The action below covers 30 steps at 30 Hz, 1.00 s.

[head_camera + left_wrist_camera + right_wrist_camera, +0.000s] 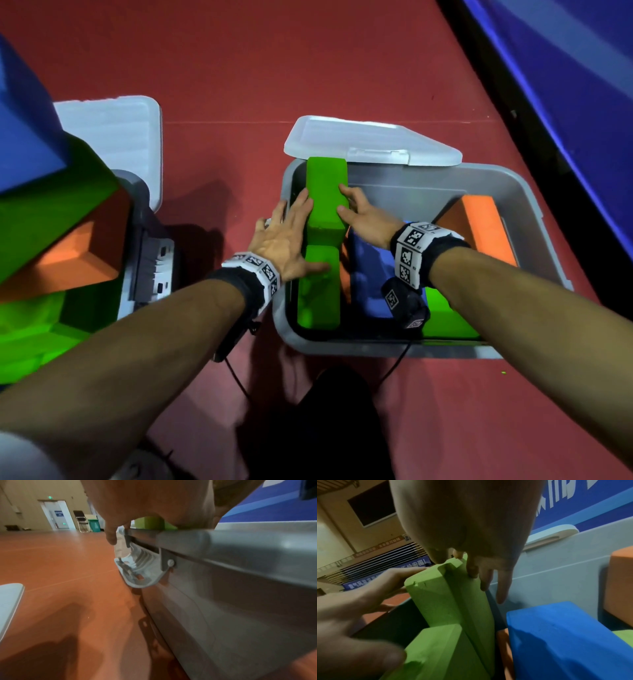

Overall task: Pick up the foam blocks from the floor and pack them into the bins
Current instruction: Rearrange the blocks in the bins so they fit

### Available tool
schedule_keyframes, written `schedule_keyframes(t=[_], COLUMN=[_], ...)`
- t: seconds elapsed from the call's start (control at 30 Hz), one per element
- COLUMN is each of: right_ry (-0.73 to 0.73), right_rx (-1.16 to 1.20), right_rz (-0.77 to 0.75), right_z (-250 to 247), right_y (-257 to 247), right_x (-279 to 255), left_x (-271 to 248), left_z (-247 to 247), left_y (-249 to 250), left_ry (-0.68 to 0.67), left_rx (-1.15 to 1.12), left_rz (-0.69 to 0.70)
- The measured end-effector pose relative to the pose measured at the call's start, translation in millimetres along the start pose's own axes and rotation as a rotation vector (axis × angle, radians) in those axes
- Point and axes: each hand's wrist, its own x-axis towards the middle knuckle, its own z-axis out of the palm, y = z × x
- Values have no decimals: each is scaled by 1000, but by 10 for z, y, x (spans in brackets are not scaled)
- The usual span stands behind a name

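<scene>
Both hands work at the left end of the grey bin (513, 192) in the centre of the head view. The left hand (284, 240) lies with straight fingers flat against the left face of the long green block (325, 202), its thumb resting on the lower green block (318, 291). The right hand (363, 216) presses the right face of the long block with extended fingers. Neither hand wraps the block; it is held only by pressure between the two palms. The long block lies tilted, its far end resting at the bin's rim near the white lid (370, 140).

Risks, as judged from this position:
- The flat two-sided hold may slip. Cause: foam compresses and no finger curls under it.
- The block may jam proud of the rim. Cause: its far end sits on the rim edge and the lower green block sits beneath it.
- The lid, leaning on the far rim, may be knocked off if the block is pushed forward.

Count, head view:
- Bins: two; the second bin (144, 240) stands at centre left, heaped.
- Lids: two, including one (113, 130) at upper left.
- Blocks visible in the grey bin: three green, one blue block (370, 270), one large orange block (479, 222), plus an orange sliver between the green and blue blocks.
</scene>
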Motion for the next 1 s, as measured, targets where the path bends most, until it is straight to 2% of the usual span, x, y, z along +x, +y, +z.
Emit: schedule_keyframes(t=[0.13,0.33,0.47,0.67,0.83,1.0], right_ry=[-8,-48,-65,-64,-74,-60], right_rx=[9,66,34,67,96,65], right_rz=[-18,-45,-8,16,37,33], right_z=[-45,-54,-52,314,237,289], right_y=[-7,55,92,177,127,160], right_x=[-29,-10,31,132,133,190], left_x=[207,490,535,418,509,538], left_z=[-266,-341,-316,-143,-248,-204], left_y=[-63,-199,-157,-315,-270,-283], left_ry=[108,-150,-136,-122,-167,-143], left_rx=[67,167,184,211,263,338], left_rz=[100,89,83,79,90,67])
